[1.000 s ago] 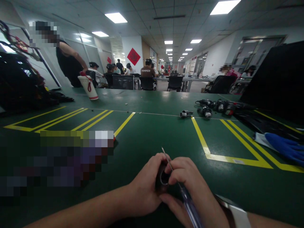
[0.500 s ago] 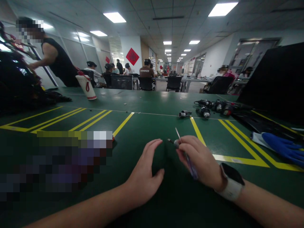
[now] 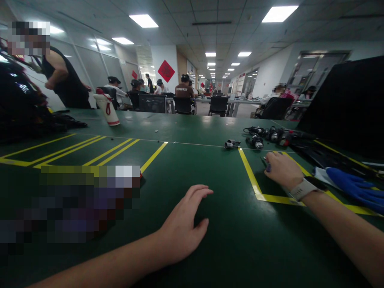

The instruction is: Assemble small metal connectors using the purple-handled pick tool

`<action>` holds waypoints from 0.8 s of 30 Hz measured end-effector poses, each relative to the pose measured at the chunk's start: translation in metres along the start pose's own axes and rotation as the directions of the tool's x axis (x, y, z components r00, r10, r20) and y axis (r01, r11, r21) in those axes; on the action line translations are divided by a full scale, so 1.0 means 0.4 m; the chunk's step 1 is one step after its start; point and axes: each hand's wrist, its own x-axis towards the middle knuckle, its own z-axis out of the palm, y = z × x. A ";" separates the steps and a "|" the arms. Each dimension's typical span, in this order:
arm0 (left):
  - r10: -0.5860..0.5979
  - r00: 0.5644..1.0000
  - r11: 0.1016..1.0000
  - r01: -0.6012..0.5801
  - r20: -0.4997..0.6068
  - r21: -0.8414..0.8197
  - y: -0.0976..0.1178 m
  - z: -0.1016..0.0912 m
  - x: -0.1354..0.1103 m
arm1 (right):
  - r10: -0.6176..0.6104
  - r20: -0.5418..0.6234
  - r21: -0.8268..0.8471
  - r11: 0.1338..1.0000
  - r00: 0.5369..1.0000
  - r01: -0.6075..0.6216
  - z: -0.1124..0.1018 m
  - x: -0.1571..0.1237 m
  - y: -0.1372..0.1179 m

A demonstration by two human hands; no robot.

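Observation:
My right hand [image 3: 283, 170] is closed and reaches low over the yellow-taped rectangle on the right. A screwdriver [image 3: 268, 167] is in it; a bit of its purple handle shows by the fingers, the rest hidden. Over the middle of the green table [image 3: 192, 160] my left hand [image 3: 184, 228] is held with fingers extended and thumb apart, holding nothing. Ahead of my right hand are small metal sockets [image 3: 231, 144] and several dark, cabled metal tools [image 3: 256, 141]. A blue glove [image 3: 352, 186] lies to the right of my right wrist.
Yellow tape [image 3: 154, 156] marks areas on the table. A white cup [image 3: 107, 108] stands at the back left. A large black panel [image 3: 348, 100] rises at the right. One person [image 3: 64, 78] stands at the far left; others sit beyond the table.
My right hand has moved right and forward with the screwdriver, from beside my left hand to the right taped area. The left hand has barely moved.

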 end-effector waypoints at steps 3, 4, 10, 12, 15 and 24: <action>0.001 1.000 1.000 -0.001 -0.005 0.000 0.000 0.002 0.000 | 0.018 -0.010 0.002 1.000 1.000 -0.018 0.000 -0.001 -0.006; -0.003 1.000 1.000 0.003 -0.004 0.001 0.000 0.002 0.001 | 0.016 -0.021 0.000 1.000 1.000 -0.016 -0.003 -0.002 -0.014; -0.040 0.998 0.999 0.039 0.047 0.018 0.008 0.007 0.014 | -0.064 -0.040 -0.020 0.998 0.997 0.064 0.002 0.013 -0.123; -0.036 0.998 0.999 0.034 0.044 0.042 0.012 0.011 0.018 | -0.074 -0.015 -0.012 0.997 0.997 0.073 0.026 0.040 -0.166; -0.026 0.998 0.998 0.023 0.050 0.062 0.016 0.012 0.019 | -0.106 0.017 -0.007 0.994 0.994 0.106 0.066 0.102 -0.215; -0.057 0.995 0.997 0.053 0.076 0.055 0.016 0.005 0.019 | 0.011 0.020 -0.043 0.999 1.000 -0.010 0.147 0.248 -0.234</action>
